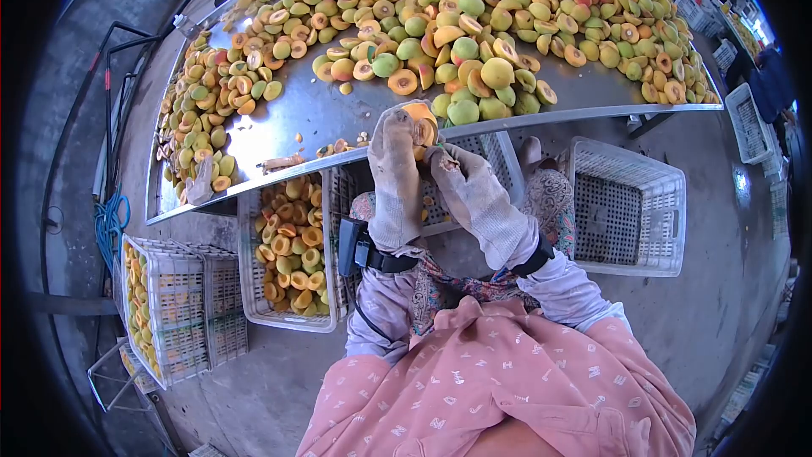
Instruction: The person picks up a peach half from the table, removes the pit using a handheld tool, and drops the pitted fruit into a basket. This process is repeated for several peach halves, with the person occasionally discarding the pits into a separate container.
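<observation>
My left hand (395,173), in a pale stained work glove, is closed around a peach half (423,129) with its cut orange side showing. Gloved as well, my right hand (478,195) has its fingers curled together against the fruit's lower right side. Whatever those right fingers grip is hidden from this angle. Both hands are just over the near edge of a metal table (584,89). Beyond them lies a large heap of peach halves (474,34), yellow-green outside, several showing pits.
Below the table's left part stands a white crate (292,322) of hollowed peach halves. Another crate (182,305) of fruit is farther left, and one (626,267) is at right. A glove (201,182) lies on the table's left corner. Other people (774,85) are in the background.
</observation>
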Motion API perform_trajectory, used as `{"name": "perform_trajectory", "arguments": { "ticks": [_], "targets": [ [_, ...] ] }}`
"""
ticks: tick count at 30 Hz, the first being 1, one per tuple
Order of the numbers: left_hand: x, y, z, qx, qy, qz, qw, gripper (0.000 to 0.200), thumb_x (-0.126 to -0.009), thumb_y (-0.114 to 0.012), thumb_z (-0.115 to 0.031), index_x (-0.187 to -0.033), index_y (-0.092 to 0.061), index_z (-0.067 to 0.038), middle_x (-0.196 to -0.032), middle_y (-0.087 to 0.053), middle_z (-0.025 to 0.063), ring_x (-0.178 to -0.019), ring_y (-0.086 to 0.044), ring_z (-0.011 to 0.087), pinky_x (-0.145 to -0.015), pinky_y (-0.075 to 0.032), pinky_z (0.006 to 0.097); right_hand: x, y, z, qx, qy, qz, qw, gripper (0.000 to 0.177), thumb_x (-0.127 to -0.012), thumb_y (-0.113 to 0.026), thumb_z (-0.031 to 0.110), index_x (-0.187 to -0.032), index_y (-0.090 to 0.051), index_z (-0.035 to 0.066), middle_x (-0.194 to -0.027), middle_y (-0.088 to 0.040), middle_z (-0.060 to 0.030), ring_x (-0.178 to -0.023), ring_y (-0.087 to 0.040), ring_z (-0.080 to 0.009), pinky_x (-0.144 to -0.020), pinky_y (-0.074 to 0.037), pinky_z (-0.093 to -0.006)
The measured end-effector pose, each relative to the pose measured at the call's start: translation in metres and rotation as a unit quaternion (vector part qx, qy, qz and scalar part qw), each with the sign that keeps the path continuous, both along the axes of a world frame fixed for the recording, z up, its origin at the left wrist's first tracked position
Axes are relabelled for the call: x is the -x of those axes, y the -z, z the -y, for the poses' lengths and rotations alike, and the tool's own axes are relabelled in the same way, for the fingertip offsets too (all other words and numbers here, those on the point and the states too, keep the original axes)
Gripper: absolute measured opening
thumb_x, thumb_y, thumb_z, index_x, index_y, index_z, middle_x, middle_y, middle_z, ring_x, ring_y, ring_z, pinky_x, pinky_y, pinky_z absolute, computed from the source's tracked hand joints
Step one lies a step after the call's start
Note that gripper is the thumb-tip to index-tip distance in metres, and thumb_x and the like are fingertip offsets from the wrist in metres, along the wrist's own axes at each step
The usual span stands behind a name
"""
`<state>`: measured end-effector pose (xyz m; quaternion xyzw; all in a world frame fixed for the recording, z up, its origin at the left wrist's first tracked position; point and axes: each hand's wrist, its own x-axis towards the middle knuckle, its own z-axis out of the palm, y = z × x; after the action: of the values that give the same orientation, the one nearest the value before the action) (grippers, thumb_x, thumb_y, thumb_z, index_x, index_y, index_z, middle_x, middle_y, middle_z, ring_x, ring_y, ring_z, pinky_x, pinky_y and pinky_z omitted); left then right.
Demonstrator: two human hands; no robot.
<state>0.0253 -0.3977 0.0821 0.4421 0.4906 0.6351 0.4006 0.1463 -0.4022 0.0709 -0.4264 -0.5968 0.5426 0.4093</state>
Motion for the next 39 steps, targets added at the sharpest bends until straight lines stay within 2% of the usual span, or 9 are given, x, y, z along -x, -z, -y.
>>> {"name": "perform_trajectory", "arguments": {
  "ticks": [4, 11, 12, 14, 16, 26, 28, 31, 39],
  "targets": [
    [-0.020, -0.011, 0.008, -0.097, -0.160, -0.246, 0.951, 0.050, -0.102, -0.032, -0.042, -0.106, -0.057, 0.002, -0.093, -0.059, 0.0137, -0.085, -0.056, 0.0244, -0.078, -0.047, 0.0343, 0.005, 0.003, 0.003, 0.024, -0.003, -0.040, 0.999, 0.034, -0.098, -0.050, 0.032, -0.107, -0.064, 0.002, -0.084, -0.066, -0.0200, -0.078, -0.065, -0.0339, -0.070, -0.049, -0.0381],
    [-0.018, -0.029, 0.017, 0.025, -0.087, -0.055, 0.994, 0.043, -0.101, -0.035, -0.032, -0.102, -0.057, 0.004, -0.091, -0.057, 0.0185, -0.084, -0.056, 0.0293, -0.080, -0.047, 0.0391, 0.003, -0.005, 0.011, 0.058, -0.032, -0.062, 0.996, 0.028, -0.099, -0.050, 0.028, -0.105, -0.063, 0.003, -0.081, -0.060, -0.0056, -0.071, -0.053, -0.0139, -0.066, -0.044, -0.0286],
    [-0.015, -0.021, 0.015, -0.022, -0.112, -0.150, 0.982, 0.042, -0.100, -0.039, -0.036, -0.099, -0.060, 0.002, -0.086, -0.058, 0.0093, -0.078, -0.054, 0.0185, -0.071, -0.045, 0.0313, 0.001, -0.010, 0.012, 0.051, -0.044, -0.040, 0.997, 0.024, -0.100, -0.050, 0.025, -0.104, -0.062, 0.005, -0.077, -0.053, 0.0062, -0.068, -0.043, -0.0035, -0.060, -0.039, -0.0207],
    [-0.015, -0.020, 0.012, -0.070, -0.136, -0.243, 0.958, 0.043, -0.100, -0.044, -0.039, -0.096, -0.062, -0.001, -0.082, -0.059, 0.0001, -0.071, -0.051, 0.0078, -0.062, -0.043, 0.0235, 0.003, -0.002, 0.011, 0.102, -0.045, -0.043, 0.993, 0.028, -0.100, -0.049, 0.027, -0.105, -0.062, 0.002, -0.079, -0.060, -0.0019, -0.071, -0.050, -0.0079, -0.065, -0.044, -0.0264],
    [-0.017, -0.030, 0.009, 0.051, -0.056, 0.055, 0.996, 0.041, -0.099, -0.046, -0.039, -0.090, -0.061, -0.002, -0.076, -0.057, -0.0009, -0.067, -0.050, 0.0065, -0.057, -0.041, 0.0218, 0.004, 0.002, 0.012, 0.155, -0.045, -0.046, 0.986, 0.033, -0.100, -0.049, 0.028, -0.106, -0.063, -0.001, -0.081, -0.066, -0.0100, -0.075, -0.057, -0.0123, -0.069, -0.048, -0.0322],
    [-0.018, -0.024, 0.013, 0.008, -0.101, -0.010, 0.995, 0.039, -0.098, -0.048, -0.038, -0.086, -0.061, -0.003, -0.072, -0.058, 0.0004, -0.062, -0.053, 0.0070, -0.055, -0.042, 0.0202, 0.004, -0.011, 0.018, 0.228, -0.074, -0.190, 0.952, 0.025, -0.099, -0.053, 0.024, -0.102, -0.064, 0.001, -0.076, -0.057, 0.0041, -0.070, -0.047, -0.0050, -0.062, -0.043, -0.0219],
    [-0.013, -0.037, 0.014, 0.143, 0.016, 0.155, 0.977, 0.047, -0.099, -0.044, -0.044, -0.095, -0.063, -0.002, -0.077, -0.061, 0.0014, -0.066, -0.055, 0.0092, -0.060, -0.045, 0.0233, 0.003, -0.007, 0.019, 0.230, -0.068, -0.217, 0.946, 0.025, -0.099, -0.053, 0.024, -0.102, -0.063, 0.002, -0.074, -0.056, 0.0043, -0.067, -0.047, -0.0057, -0.061, -0.043, -0.0226],
    [-0.007, -0.029, 0.011, 0.061, 0.098, 0.084, 0.990, 0.043, -0.102, -0.036, -0.037, -0.105, -0.059, 0.000, -0.098, -0.061, 0.0100, -0.079, -0.061, 0.0164, -0.069, -0.049, 0.0269, -0.005, 0.002, 0.003, 0.173, -0.016, -0.055, 0.983, 0.032, -0.098, -0.055, 0.031, -0.101, -0.063, 0.001, -0.069, -0.056, 0.0025, -0.063, -0.047, -0.0077, -0.059, -0.044, -0.0258],
    [0.033, -0.032, -0.008, 0.189, 0.202, 0.108, 0.955, 0.047, -0.099, -0.036, -0.044, -0.115, -0.059, -0.005, -0.080, -0.063, 0.0052, -0.059, -0.055, 0.0141, -0.051, -0.040, 0.0256, -0.032, -0.027, -0.013, 0.018, -0.058, 0.167, 0.984, 0.040, -0.096, -0.056, 0.038, -0.102, -0.062, -0.001, -0.069, -0.058, -0.0060, -0.058, -0.058, -0.0133, -0.051, -0.044, -0.0308]
  ]
}}
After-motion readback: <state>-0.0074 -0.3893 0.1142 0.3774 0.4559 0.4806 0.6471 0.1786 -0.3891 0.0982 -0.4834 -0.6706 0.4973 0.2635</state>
